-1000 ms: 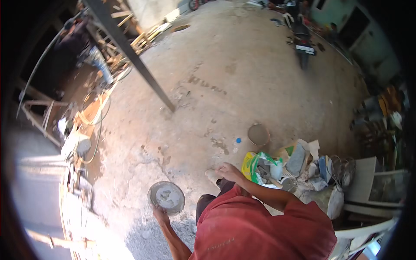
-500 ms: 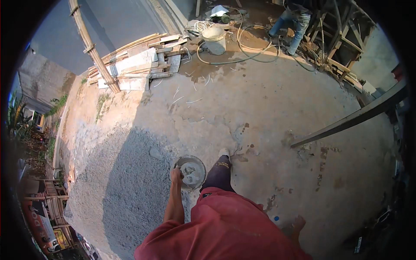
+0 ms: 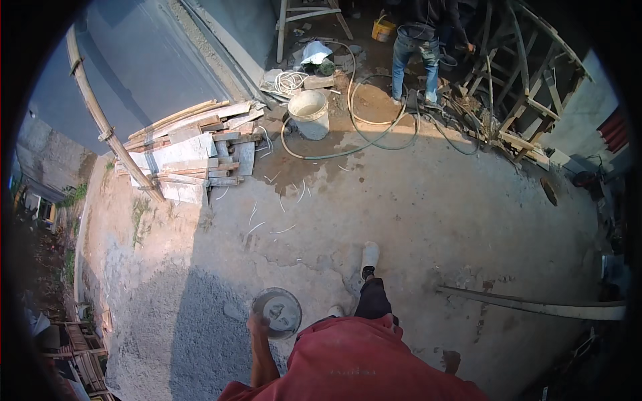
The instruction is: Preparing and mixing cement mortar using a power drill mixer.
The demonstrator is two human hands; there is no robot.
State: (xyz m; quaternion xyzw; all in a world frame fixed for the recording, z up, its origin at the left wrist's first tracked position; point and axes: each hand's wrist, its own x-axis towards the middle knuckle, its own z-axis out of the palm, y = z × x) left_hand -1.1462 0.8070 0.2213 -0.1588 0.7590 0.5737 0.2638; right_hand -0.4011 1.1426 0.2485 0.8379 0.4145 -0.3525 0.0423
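Note:
My left hand (image 3: 258,325) is closed at the left rim of a round dark bucket (image 3: 296,324), which hangs beside my left leg. Wet grey mortar or concrete (image 3: 279,309) lies inside it; whether I grip the rim or a handle is too small to make out. My right hand (image 3: 451,361) hangs low at my right side, away from any object. Its fingers are too dim and small to read.
Gravel (image 3: 207,334) spreads at left. Ahead lie stacked planks (image 3: 194,157), a whitish bucket (image 3: 309,120) and a looped hose (image 3: 334,158). A co-worker (image 3: 416,60) stands beyond, near a yellow bucket (image 3: 383,30) and wooden framing (image 3: 535,73). A long beam (image 3: 535,307) slants in from the right.
I have stepped forward, and my view has tilted up, showing more of the co-worker and the yellow bucket. The dark bucket has moved along with my left hand.

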